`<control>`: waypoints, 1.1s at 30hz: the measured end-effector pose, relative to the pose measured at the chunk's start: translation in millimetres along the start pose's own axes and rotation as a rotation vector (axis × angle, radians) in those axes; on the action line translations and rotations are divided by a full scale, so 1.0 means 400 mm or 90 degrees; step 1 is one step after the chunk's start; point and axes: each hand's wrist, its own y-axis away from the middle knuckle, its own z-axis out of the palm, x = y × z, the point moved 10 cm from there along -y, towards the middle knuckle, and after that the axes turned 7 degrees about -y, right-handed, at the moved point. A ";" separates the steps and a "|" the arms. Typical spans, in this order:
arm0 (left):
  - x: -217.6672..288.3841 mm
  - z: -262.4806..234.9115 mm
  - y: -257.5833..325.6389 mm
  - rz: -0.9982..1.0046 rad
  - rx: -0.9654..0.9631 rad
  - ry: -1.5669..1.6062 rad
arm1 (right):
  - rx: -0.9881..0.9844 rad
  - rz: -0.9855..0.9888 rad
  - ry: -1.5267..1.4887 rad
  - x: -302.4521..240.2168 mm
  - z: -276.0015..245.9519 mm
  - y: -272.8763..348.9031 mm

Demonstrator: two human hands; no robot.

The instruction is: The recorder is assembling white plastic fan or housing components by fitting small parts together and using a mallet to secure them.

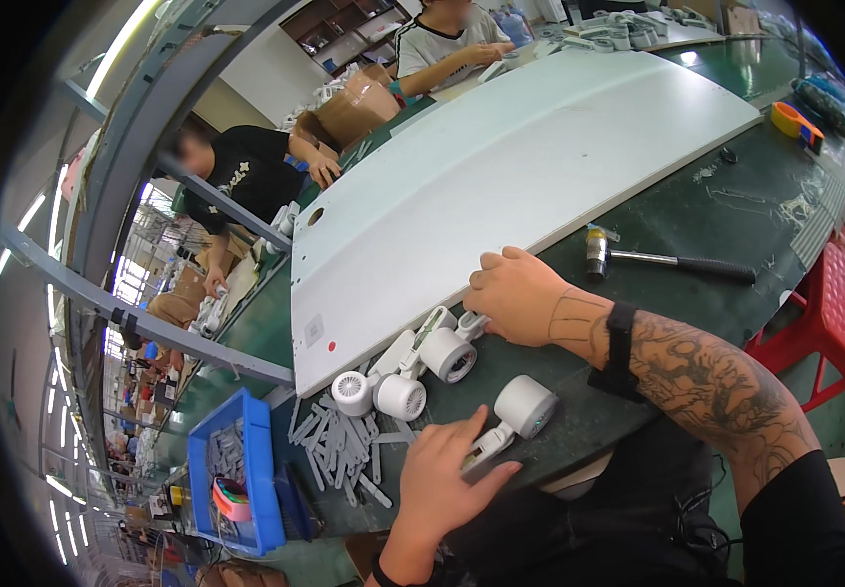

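My left hand (447, 479) has its thumb and index finger on either side of the short handle of a white handheld fan (526, 405), whose round head points away to the right. Curled fingers close my right hand (515, 298) by the near edge of a white board (530, 196), on the end of a white piece belonging to another handheld fan (447, 354). Its thumb is mostly hidden. Further white fans (401, 397) lie in a row left of it, with round slotted grilles showing. Flat grey strips (339, 445) are heaped beside them.
A blue bin (271, 479) at left holds more grey strips and a pink roll. A black-handled hammer (677, 261) and an orange tape dispenser (796, 125) lie on the green table (677, 323). A red stool (823, 323) stands right. Two people work across the board.
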 end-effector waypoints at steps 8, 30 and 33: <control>-0.142 -0.010 0.025 -0.268 0.095 0.422 | 0.096 0.204 -0.678 -0.053 -0.151 0.133; -0.163 -0.002 0.046 -0.397 0.117 1.024 | 0.188 0.099 -0.829 -0.105 -0.218 0.110; -0.150 -0.012 0.047 -0.386 0.112 1.026 | 0.160 0.114 -0.823 -0.095 -0.194 0.087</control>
